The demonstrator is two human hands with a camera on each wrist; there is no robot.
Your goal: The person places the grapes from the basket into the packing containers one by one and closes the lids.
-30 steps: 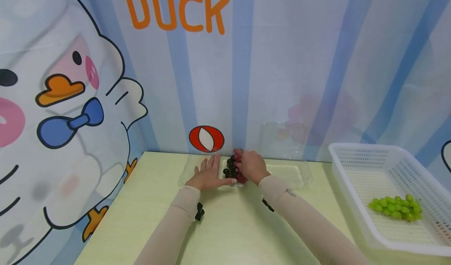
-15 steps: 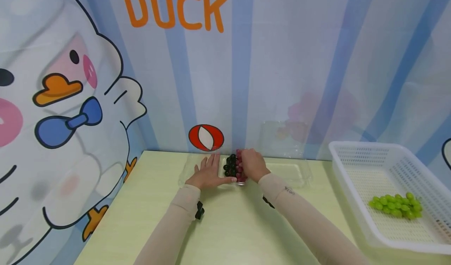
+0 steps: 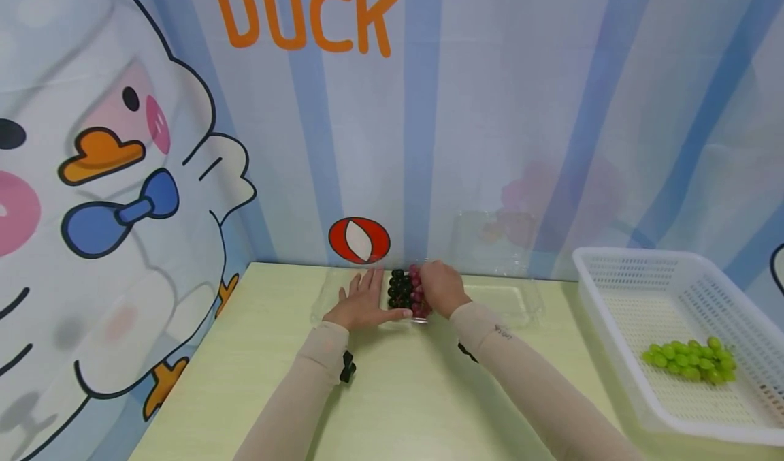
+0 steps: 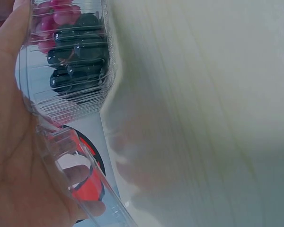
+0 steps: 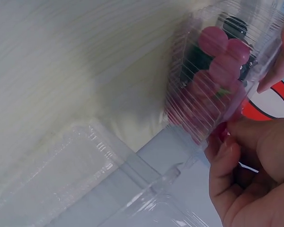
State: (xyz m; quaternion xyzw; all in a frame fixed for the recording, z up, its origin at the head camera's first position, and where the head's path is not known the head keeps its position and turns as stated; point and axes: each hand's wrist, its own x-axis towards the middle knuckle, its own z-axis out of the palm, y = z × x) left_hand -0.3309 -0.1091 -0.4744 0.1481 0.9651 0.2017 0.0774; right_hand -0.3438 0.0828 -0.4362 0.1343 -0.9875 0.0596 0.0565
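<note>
A clear plastic clamshell box (image 5: 199, 90) holds a bunch of dark grapes (image 3: 399, 289) on its left and a bunch of red grapes (image 3: 416, 291) beside them on the right. My left hand (image 3: 363, 304) lies with fingers spread at the box's left, over its transparent lid (image 4: 92, 161); the thumb reaches along the near rim. At the right side of the box, my right hand (image 3: 444, 288) has curled fingers. In the right wrist view, thumb and finger pinch a red grape at the edge of the bunch. That hand partly hides the red grapes in the head view.
Right of my hand stands another clear clamshell box (image 3: 499, 299), its lid (image 3: 493, 243) raised against the curtain. A white perforated basket (image 3: 661, 420) with a bunch of green grapes (image 3: 691, 360) is at the table's right. The striped curtain (image 3: 478, 120) borders the table's back.
The red grapes have settled lower beside the dark ones, which now show more fully in a neat block. My right hand has shifted slightly at the box's right side; my left hand stays put.
</note>
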